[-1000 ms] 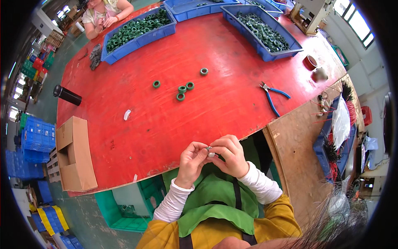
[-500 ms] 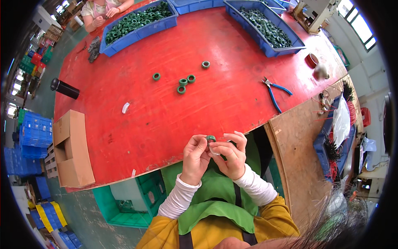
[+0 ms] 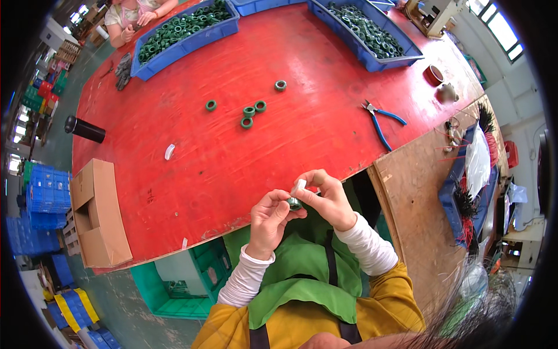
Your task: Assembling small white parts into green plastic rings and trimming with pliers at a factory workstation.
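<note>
Box (image 3: 110, 224) at the left edge of the red surface (image 3: 221, 168); next, a white strip (image 3: 169, 152), then 5 green rings (image 3: 255, 109) lying farther back. The left hand (image 3: 267, 224) pinches 1 more ring (image 3: 294, 205) near the front edge; the right hand (image 3: 332, 202) pinches a white piece (image 3: 299, 186) beside it. Pliers (image 3: 373, 111) lie rightmost.

Green ring (image 3: 294, 204) and small white piece (image 3: 299, 185), both held up close together.
The glossy ring, partly hidden, sits pinched in your left hand (image 3: 268, 224); the short, pale piece slants in your right hand (image 3: 331, 201), just beside it, any contact between them unclear.
</note>
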Tool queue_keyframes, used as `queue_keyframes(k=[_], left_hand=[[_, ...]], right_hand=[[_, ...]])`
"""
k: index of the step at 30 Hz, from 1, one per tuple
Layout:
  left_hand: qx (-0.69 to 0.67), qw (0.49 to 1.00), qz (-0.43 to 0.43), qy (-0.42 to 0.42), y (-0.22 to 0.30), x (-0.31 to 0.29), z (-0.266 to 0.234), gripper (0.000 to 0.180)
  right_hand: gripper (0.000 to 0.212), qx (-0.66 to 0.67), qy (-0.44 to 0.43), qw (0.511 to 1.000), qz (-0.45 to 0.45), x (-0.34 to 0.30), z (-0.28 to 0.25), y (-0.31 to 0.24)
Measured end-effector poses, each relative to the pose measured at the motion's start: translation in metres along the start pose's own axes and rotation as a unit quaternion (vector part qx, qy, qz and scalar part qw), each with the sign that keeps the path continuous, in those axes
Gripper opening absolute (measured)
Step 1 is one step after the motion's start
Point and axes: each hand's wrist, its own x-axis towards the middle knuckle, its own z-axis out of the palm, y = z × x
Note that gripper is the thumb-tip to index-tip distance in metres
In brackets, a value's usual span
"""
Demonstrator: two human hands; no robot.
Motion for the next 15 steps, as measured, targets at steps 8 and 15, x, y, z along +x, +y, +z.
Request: queue_keyframes(k=[8,15], left_hand=[[-0.025,1.0,-0.004,-0.019,0.0,0.003,-0.001,0.016],[-0.024,1.0,0.001,-0.005,-0.007,0.005,-0.001,0.016]], right_hand=[[0.024,-0.056,0.012,0.994,-0.088,-0.014,0.011,0.014],[0.021,-0.139,0.037,0.968,-0.203,-0.016,0.011,0.015]])
